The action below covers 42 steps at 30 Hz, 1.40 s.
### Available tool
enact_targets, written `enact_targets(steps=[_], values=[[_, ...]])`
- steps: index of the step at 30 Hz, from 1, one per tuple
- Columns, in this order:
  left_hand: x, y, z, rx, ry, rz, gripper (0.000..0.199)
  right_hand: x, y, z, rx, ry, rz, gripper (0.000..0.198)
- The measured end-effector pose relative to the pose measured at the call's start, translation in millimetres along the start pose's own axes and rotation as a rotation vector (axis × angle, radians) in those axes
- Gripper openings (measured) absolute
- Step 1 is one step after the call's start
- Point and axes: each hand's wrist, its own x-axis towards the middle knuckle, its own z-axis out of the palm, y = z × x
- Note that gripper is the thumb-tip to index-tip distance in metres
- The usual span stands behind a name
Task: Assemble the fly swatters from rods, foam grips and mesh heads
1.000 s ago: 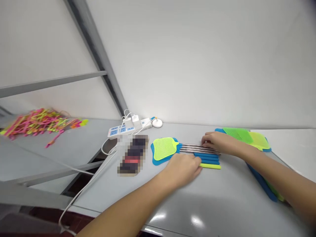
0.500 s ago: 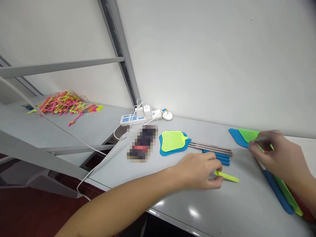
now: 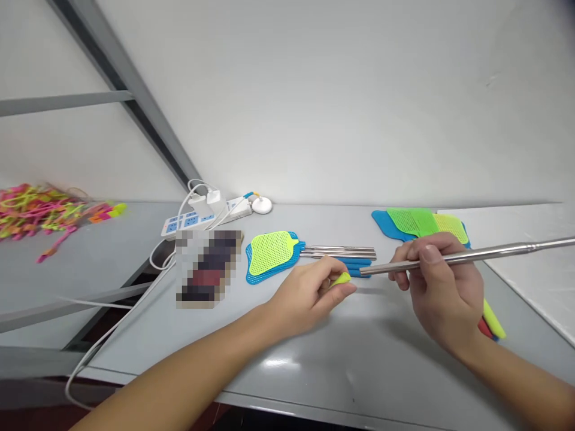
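A yellow-green handle sleeve (image 3: 341, 279) is pinched between the thumb and fingers of my left hand (image 3: 309, 293), and most of it is hidden. My right hand (image 3: 442, 293) grips a silver telescopic rod (image 3: 494, 254), whose near end points left toward the sleeve with a gap between them. Behind my left hand lie fly swatters with a yellow mesh head (image 3: 271, 254) on top of blue ones, steel rods (image 3: 336, 251) and blue handles (image 3: 359, 264). Past my right hand is a second pile with a green swatter head (image 3: 409, 222) and a yellow-green handle (image 3: 493, 320).
A blurred-out flat object (image 3: 209, 269) lies left of the swatters. Behind it are a power strip (image 3: 242, 206) with plugs and a round white puck (image 3: 262, 205). White cables (image 3: 121, 323) run down the left side. Colourful strips (image 3: 40, 209) are heaped at far left.
My right hand has come away from the right pile and now holds the metal rod level. My left hand has tilted the yellow-green sleeve toward it. The view has swung right.
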Motion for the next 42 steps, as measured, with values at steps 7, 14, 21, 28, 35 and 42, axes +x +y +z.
enact_targets(steps=[7,14,21,28,35,42], values=[[6,-6,0,0.167,-0.001,0.243,0.027,0,4,-3,-0.048,-0.125,0.109,0.015],[1,-9,5,0.257,0.000,0.342,0.028,-5,8,6,-0.237,-0.476,0.276,0.019],[4,-5,-4,0.301,0.106,0.247,0.026,19,0,-15,-0.330,-0.268,0.126,0.022],[9,-17,-20,0.455,0.196,0.236,0.027,40,2,-40,-0.852,-0.570,-0.353,0.007],[11,-23,-24,-0.150,0.457,0.065,0.037,27,8,-27,-1.163,-0.807,-0.460,0.020],[5,-21,-13,-0.620,0.440,0.049,0.057,14,14,-16,-1.094,-0.853,-0.416,0.021]])
